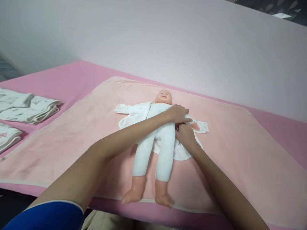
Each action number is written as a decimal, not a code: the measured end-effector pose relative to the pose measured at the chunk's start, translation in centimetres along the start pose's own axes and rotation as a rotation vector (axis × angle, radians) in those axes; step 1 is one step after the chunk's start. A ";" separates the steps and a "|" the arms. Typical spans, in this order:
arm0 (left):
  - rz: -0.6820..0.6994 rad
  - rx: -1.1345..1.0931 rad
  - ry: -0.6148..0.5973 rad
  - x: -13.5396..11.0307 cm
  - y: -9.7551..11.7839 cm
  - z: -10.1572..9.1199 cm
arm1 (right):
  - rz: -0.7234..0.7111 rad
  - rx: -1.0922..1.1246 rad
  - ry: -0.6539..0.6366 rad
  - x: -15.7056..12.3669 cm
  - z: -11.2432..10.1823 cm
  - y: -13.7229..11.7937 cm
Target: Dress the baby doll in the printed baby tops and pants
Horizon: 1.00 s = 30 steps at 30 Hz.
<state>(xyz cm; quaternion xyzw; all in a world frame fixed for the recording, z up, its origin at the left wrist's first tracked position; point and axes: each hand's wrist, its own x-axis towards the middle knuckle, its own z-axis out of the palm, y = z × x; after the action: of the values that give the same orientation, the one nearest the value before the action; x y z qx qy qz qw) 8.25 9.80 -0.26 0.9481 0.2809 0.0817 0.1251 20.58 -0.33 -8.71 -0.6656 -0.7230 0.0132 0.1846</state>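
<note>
A baby doll (164, 166) in white clothing lies on its back, its head (164, 97) away from me and its bare feet towards me. Beneath it a white baby shirt (137, 112) is spread out, with printed sleeves to both sides. Across the doll's chest reaches my left arm; my left hand (177, 113) is closed around the doll's arm at the right. Just below, my right hand (186, 134) has its fingers curled in at the shirt beside the doll's body. Its fingertips are partly hidden. A skin-coloured patch shows at the right sleeve (203, 127).
A pale pink blanket (79, 140) covers much of the pink table (72, 76). Folded printed baby clothes (35, 110) lie at the left edge. Behind the table rises a plain light wall (153, 44).
</note>
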 end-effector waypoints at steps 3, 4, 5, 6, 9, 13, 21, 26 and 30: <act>-0.053 -0.138 0.244 -2.0 -0.6 -0.6 | 0.160 -0.008 0.025 0.1 -1.2 0.0; -0.067 -0.185 0.297 -2.5 -0.7 -0.7 | 0.200 -0.006 0.040 0.2 -1.5 0.2; -0.077 -0.220 0.338 -2.9 -0.7 -0.8 | 0.231 -0.001 0.050 0.3 -1.8 0.5; -0.084 -0.243 0.370 -3.2 -0.7 -0.9 | 0.257 0.006 0.056 0.5 -2.1 0.8; -0.093 -0.257 0.430 -3.7 -0.7 -1.0 | 0.304 0.051 0.044 0.8 -3.0 2.1; -0.062 -0.179 0.370 -3.7 -0.7 -0.9 | 0.445 0.247 0.089 1.3 -5.0 4.3; -0.030 0.035 0.107 -1.2 -0.2 0.8 | 0.405 0.422 0.202 1.3 -7.9 3.8; -0.143 -0.205 0.324 0.3 0.0 1.2 | 0.311 0.281 0.173 2.2 -6.7 0.4; -0.206 -0.488 0.663 0.9 0.4 0.7 | 0.126 0.146 0.086 4.3 -5.7 -3.0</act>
<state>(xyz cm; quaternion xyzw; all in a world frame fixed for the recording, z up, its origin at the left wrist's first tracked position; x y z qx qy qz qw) 9.32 9.85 -0.76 0.7801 0.3714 0.4333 0.2563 19.15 2.19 -1.59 -0.6945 -0.6681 0.0488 0.2624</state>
